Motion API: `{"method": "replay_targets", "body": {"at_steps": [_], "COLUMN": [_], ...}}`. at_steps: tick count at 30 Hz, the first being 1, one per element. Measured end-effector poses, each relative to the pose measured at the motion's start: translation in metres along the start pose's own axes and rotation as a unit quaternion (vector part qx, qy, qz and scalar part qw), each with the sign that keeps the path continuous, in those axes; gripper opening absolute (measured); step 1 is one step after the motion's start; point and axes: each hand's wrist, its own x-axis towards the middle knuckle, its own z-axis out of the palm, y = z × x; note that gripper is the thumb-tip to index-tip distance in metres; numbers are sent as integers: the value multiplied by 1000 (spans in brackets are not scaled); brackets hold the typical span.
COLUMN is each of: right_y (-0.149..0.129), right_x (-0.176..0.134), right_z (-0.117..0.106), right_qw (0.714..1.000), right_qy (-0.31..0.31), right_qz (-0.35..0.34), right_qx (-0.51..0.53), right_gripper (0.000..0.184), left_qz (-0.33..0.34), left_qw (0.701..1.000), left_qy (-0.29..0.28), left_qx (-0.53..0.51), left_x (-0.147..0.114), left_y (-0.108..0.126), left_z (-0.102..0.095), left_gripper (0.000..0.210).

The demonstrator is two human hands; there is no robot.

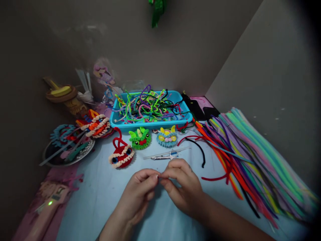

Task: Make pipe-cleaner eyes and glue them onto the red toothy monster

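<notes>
Step in hand, at a guess: close fingertip work. L hand [139,192] & R hand [183,190] both have thumb and index pressed tip to tip, meeting over the blue tabletop [95,194]. What they pinch, if anything, is too small to tell; any piece would be btwn those tips. Next move prob. calls for steady fingers and tiny adjustments, no big reach.

Nearest tool: metal scissors-like tool [163,156], just past the fingertips at 12. Red fuzzy head [121,160] at 10, green head [137,142] at 11, blue head [166,142] at 12, w/ tray [155,125] behind as far limit. R side's tight: red stem [215,179] at 3, black stem [200,151] at 2, stem bundle [265,150] beyond. Best room: 8–9, out to the metal bowl [75,163] & lit device [47,214].
</notes>
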Motion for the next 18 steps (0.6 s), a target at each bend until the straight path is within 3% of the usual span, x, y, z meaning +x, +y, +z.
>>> {"method": "replay_targets", "body": {"at_steps": [5, 11, 18], "right_y": [1, 5, 7], "right_x": [2, 3, 4], "right_z": [0, -2, -4], "right_qw": [997, 995, 997], "right_qy": [-3, -15, -32], "right_qz": [-35, -65, -46], "right_qx": [-71, -68, -56], "right_gripper": [19, 25, 21], "left_qz": [76, 142, 277], "left_qw": [996, 979, 891], "left_qy": [1, -9, 17], "left_qx": [53, 147, 360], "left_x": [1, 3, -2], "left_y": [-1, 1, 6], "left_z": [0, -3, -5], "left_gripper": [24, 16, 14]}}
